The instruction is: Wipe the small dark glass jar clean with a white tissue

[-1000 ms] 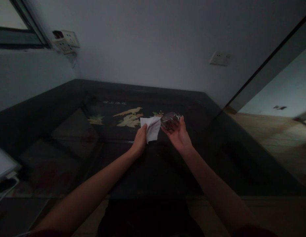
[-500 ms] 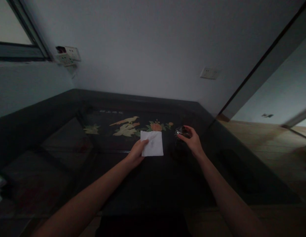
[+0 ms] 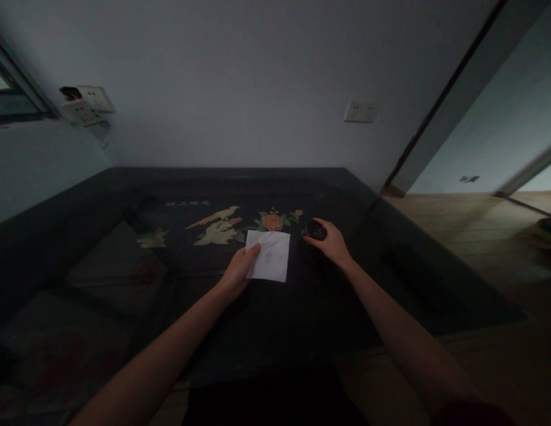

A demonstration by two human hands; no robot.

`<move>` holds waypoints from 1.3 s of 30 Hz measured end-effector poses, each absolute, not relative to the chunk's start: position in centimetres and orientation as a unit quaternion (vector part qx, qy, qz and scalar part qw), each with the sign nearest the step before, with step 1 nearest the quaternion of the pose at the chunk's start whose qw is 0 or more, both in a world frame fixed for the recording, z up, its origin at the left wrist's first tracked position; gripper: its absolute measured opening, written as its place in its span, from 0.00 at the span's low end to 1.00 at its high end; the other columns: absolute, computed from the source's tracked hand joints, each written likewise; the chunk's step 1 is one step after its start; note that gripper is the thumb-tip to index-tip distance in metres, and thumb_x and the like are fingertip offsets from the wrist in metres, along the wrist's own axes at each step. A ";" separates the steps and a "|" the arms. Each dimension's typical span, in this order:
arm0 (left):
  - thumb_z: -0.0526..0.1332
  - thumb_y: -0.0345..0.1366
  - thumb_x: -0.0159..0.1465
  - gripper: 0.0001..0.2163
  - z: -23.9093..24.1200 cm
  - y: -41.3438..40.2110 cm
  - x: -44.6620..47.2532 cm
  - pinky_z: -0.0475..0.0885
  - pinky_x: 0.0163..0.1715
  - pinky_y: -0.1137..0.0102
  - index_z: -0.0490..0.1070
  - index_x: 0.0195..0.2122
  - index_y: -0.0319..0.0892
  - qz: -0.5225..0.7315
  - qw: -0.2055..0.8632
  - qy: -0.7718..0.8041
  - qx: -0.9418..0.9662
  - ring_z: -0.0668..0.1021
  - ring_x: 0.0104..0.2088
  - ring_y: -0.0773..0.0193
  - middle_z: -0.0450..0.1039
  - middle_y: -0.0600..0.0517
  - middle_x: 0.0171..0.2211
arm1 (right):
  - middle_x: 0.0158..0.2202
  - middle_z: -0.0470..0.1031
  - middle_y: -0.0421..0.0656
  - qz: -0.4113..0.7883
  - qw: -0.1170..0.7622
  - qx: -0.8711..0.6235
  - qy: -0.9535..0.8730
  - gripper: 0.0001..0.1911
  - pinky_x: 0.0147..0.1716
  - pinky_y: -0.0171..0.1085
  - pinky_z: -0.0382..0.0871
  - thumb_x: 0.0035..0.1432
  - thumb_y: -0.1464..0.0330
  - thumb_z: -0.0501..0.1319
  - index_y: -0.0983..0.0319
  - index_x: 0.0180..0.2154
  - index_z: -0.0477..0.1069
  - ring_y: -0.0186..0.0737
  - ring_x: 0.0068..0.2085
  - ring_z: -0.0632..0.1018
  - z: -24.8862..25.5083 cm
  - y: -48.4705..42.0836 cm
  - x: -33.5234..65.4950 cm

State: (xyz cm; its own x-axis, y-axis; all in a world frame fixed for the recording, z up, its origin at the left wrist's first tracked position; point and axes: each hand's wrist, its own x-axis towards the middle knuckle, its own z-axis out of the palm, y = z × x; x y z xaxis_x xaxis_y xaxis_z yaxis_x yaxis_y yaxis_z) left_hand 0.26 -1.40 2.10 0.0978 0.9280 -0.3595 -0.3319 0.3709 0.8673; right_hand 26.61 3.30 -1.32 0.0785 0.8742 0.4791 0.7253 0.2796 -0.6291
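A white paper tissue (image 3: 270, 260) with a faint grey smudge is pinched by my left hand (image 3: 240, 267), thumb on top at its left edge. To the right of it, my right hand (image 3: 332, 241) is wrapped round a small dark, shiny round object (image 3: 315, 230), thumb and fingers on either side. It looks like glass, but the dim light hides its exact kind. Both hands are over a dark glossy tabletop (image 3: 266, 331) decorated with a golden bird (image 3: 215, 218) and an orange flower (image 3: 272, 221).
Behind the tabletop rises a pale wall with a double socket (image 3: 361, 112) and, at the left, another socket (image 3: 95, 98) with a plug adapter. A dark elongated shape (image 3: 417, 278) shows on the table's right side. Wooden floor (image 3: 453, 228) lies beyond the right edge.
The view has shifted a little. My right hand has turned the round object, which now shows a darker face. My left hand still holds the tissue, slightly tilted.
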 end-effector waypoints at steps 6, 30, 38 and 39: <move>0.67 0.36 0.55 0.09 1.8 -1.6 -0.1 0.71 0.25 0.72 0.73 0.34 0.36 0.443 0.633 0.488 0.407 0.78 0.24 0.63 0.77 0.49 0.26 | 0.50 0.74 0.52 0.086 0.416 -0.592 -0.685 0.32 0.52 0.52 0.66 0.46 0.58 0.69 0.60 0.53 0.70 0.54 0.51 0.75 -1.1 3.1 26.3; 0.62 0.33 0.58 0.24 1.5 -1.9 0.5 0.68 0.24 0.75 0.64 0.57 0.40 0.462 0.587 0.455 0.485 0.75 0.25 0.66 0.75 0.52 0.28 | 0.51 0.72 0.54 0.075 0.393 -0.581 -0.708 0.32 0.53 0.52 0.66 0.49 0.59 0.69 0.62 0.55 0.69 0.55 0.52 0.73 -1.7 3.4 25.2; 0.57 0.30 0.59 0.21 1.6 -1.7 0.2 0.64 0.22 0.76 0.59 0.55 0.46 0.494 0.510 0.453 0.539 0.72 0.24 0.69 0.71 0.54 0.33 | 0.58 0.68 0.54 0.077 0.388 -0.585 -0.708 0.30 0.57 0.57 0.61 0.52 0.54 0.66 0.60 0.54 0.70 0.56 0.59 0.68 -0.4 2.6 25.0; 0.56 0.29 0.60 0.16 1.5 -1.6 0.0 0.62 0.22 0.77 0.63 0.50 0.44 0.497 0.475 0.471 0.553 0.69 0.23 0.70 0.70 0.55 0.31 | 0.59 0.66 0.55 0.066 0.407 -0.583 -0.700 0.28 0.59 0.58 0.59 0.54 0.54 0.65 0.60 0.53 0.70 0.57 0.61 0.66 0.2 2.2 24.9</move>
